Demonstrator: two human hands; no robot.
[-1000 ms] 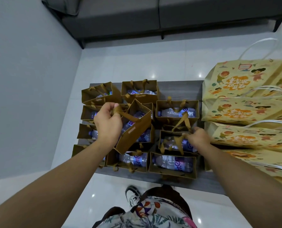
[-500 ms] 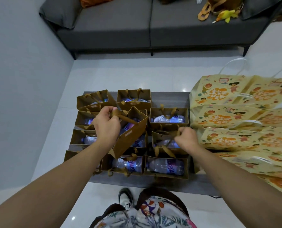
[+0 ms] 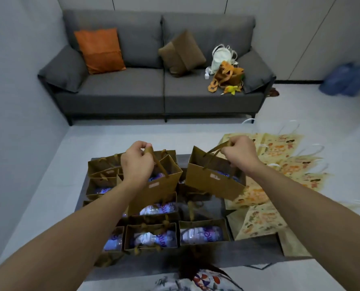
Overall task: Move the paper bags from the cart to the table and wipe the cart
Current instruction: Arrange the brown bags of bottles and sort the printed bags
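1. Our left hand (image 3: 137, 161) grips one brown bag (image 3: 157, 189) by its handle; our right hand (image 3: 239, 151) grips another bag (image 3: 214, 181) likewise.
2. Both hang above the cart (image 3: 256, 247), lifted clear, so the bottles likely stay upright.
3. More bags (image 3: 151, 238) wait below.

left hand (image 3: 137, 162) grips the ribbon handles of one brown paper bag (image 3: 157, 189), lifted and tilted. right hand (image 3: 239, 151) grips the handles of a second brown bag (image 3: 213, 182), also lifted. below: more brown bags (image 3: 151, 238) holding water bottles (image 3: 200, 234), standing in rows on a dark flat surface (image 3: 256, 248). printed yellow bags (image 3: 280, 164) lie overlapping at right. grey sofa (image 3: 132, 89) behind, with an orange cushion (image 3: 100, 50).
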